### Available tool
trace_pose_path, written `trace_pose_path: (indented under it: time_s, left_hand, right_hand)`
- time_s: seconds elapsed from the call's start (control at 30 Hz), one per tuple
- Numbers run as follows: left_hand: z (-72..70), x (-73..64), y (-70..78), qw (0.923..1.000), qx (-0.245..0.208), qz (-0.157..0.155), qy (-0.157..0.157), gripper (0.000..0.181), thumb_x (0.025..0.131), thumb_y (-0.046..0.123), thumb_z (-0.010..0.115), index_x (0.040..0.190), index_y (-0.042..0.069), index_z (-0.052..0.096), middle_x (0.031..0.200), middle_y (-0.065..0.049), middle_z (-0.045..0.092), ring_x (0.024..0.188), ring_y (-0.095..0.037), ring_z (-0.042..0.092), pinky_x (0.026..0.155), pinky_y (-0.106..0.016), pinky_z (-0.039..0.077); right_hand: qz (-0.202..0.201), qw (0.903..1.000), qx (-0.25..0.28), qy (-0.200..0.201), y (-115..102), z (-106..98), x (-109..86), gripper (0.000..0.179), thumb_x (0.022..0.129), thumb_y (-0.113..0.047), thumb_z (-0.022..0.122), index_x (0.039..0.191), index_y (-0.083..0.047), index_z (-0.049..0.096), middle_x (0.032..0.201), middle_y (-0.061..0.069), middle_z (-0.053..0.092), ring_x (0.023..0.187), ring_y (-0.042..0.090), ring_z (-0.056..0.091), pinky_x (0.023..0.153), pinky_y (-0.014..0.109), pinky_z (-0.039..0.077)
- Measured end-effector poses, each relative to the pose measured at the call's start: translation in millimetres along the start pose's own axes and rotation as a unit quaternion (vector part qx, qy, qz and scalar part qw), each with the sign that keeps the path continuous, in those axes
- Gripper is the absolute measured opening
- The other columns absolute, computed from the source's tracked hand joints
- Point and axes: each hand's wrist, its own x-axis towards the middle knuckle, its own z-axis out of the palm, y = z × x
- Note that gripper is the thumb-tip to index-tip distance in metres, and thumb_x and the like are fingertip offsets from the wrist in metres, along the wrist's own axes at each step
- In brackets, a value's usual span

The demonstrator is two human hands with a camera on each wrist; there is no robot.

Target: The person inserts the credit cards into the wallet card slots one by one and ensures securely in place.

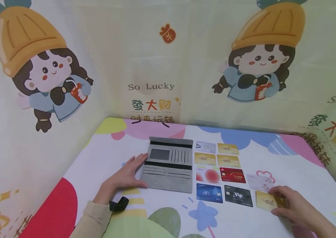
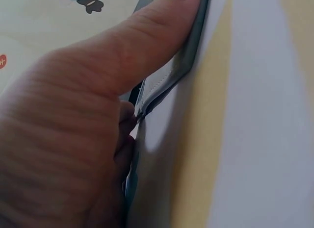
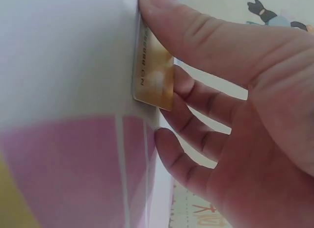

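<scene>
A white tabletop (image 1: 96, 158) with coloured prints left open room left of the wallet and in front of the cards. The open grey rectangular wallet (image 1: 169, 158) lay flat; the left hand (image 1: 127, 177) touched its left edge, thumb and fingers spread. The right hand (image 1: 294, 201) pinched the glossy gold plastic card (image 1: 265, 200) at the lower right, between the black "Vip" card (image 1: 238, 195) and the palm. Gripping that card seemed the step in hand; the next move probably called for clearing the pale pink card (image 1: 258, 182) just beyond its far edge.

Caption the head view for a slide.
Left hand touches an open grey wallet; right hand grips a gold card beside other cards.
</scene>
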Motion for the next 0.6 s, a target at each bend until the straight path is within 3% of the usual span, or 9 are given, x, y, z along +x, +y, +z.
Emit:
trace_pose_path:
  time_s: [0.07, 0.2, 0.37, 0.6]
  left_hand:
    - [-0.2, -0.7, 0.3, 1.0, 0.001, -0.006, -0.003, 0.117, 0.072, 0.057, 0.085, 0.16, 0.005, 0.027, 0.165, -0.008, 0.024, 0.152, -0.027, 0.017, 0.122, -0.048, 0.007]
    - [-0.8, 0.2, 0.5, 0.9999, 0.002, -0.008, -0.008, 0.117, 0.073, 0.057, 0.085, 0.16, 0.006, 0.025, 0.166, -0.006, 0.022, 0.153, -0.025, 0.015, 0.122, -0.045, 0.005]
    - [-1.4, 0.5, 0.8, 0.9999, 0.002, -0.007, -0.009, 0.117, 0.073, 0.057, 0.085, 0.16, 0.006, 0.026, 0.166, -0.006, 0.022, 0.153, -0.026, 0.015, 0.122, -0.045, 0.005]
    - [-1.1, 0.7, 1.1, 1.0, 0.001, -0.002, -0.007, 0.117, 0.073, 0.057, 0.085, 0.16, 0.004, 0.026, 0.166, -0.008, 0.023, 0.152, -0.027, 0.016, 0.122, -0.047, 0.006]
  right_hand:
    - [0.005, 1.0, -0.005, 0.001, 0.8, 0.0, -0.1, 0.057, 0.07, -0.026, 0.092, 0.117, -0.007, 0.067, 0.111, 0.006, 0.063, 0.095, 0.02, 0.057, 0.081, 0.036, 0.052]
    - [0.018, 0.9998, 0.001, -0.011, 1.7, -1.9, 0.1, 0.053, 0.075, -0.024, 0.089, 0.121, -0.009, 0.068, 0.113, 0.011, 0.062, 0.094, 0.024, 0.056, 0.08, 0.043, 0.053]
    - [0.024, 0.9997, 0.005, 0.005, 0.4, -4.1, 0.9, 0.037, 0.082, -0.015, 0.083, 0.116, -0.01, 0.071, 0.106, 0.004, 0.063, 0.084, 0.015, 0.052, 0.07, 0.03, 0.05]
    - [-0.033, 0.9985, 0.002, 0.044, 6.7, -4.5, -1.8, 0.031, 0.08, -0.001, 0.081, 0.107, -0.016, 0.073, 0.084, -0.009, 0.053, 0.073, 0.002, 0.045, 0.061, 0.024, 0.042]
